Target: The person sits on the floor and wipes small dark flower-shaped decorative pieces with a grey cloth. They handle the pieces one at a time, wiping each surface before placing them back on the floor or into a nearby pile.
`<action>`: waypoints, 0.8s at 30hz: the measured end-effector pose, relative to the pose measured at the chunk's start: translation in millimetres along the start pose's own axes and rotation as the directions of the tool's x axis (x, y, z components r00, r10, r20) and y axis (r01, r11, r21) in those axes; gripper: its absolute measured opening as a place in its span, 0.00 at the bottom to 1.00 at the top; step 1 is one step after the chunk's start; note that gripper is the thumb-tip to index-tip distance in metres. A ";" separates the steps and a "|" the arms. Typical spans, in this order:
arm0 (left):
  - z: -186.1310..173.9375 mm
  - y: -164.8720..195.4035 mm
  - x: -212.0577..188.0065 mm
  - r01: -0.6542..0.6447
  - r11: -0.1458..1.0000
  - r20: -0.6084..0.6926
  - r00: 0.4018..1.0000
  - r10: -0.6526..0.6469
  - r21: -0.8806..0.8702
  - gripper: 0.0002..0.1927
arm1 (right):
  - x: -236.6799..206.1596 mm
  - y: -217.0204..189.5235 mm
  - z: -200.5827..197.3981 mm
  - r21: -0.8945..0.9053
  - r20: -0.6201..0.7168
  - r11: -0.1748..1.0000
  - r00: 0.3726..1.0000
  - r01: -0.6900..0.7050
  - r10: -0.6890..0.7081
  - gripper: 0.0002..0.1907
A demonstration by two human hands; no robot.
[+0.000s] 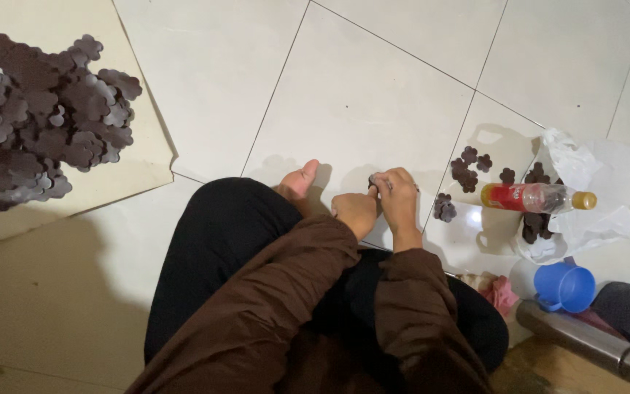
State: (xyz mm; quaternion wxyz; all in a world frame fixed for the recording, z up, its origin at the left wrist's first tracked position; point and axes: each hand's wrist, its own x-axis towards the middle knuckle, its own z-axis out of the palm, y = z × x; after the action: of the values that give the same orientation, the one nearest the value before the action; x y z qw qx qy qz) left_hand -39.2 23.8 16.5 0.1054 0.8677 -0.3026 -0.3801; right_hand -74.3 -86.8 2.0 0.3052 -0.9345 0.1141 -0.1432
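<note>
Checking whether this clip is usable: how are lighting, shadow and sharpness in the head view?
Head view: uneven light, bright on the white tiles, with glare beside the bottle; a heavy shadow covers the lower left floor; the left hand and right hand are slightly soft, so the small dark piece they pinch is hard to resolve.

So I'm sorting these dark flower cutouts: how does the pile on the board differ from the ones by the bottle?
The pile on the board is large and heaped, pieces overlapping; the ones by the bottle are few and scattered in small clusters. The pile lies on a pale board far from both hands; the scattered ones lie on floor tile and a plastic bag, nearer the right hand. Both look like the same dark, flower-shaped pieces.
</note>
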 end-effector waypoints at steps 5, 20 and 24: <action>-1.4 1.5 1.5 0.006 1.000 0.080 0.997 -0.008 0.026 0.50 | 4.4 0.8 1.1 -0.089 -0.081 0.994 0.995 -0.059 0.052 0.02; 4.1 3.2 10.7 0.006 0.999 0.092 0.996 -0.009 0.031 0.42 | 6.3 6.6 2.8 0.026 0.015 0.999 1.000 0.019 -0.019 0.04; 7.1 3.7 9.7 -0.003 0.999 0.080 0.997 -0.001 0.042 0.41 | 7.4 7.7 7.7 0.040 0.080 0.997 0.994 0.065 -0.068 0.04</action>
State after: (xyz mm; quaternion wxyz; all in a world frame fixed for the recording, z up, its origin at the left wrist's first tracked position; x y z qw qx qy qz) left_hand -40.8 15.4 7.4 0.0751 0.8537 -0.3149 -0.4080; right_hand -65.8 -90.9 -7.2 0.3219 -0.9370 0.0679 -0.1171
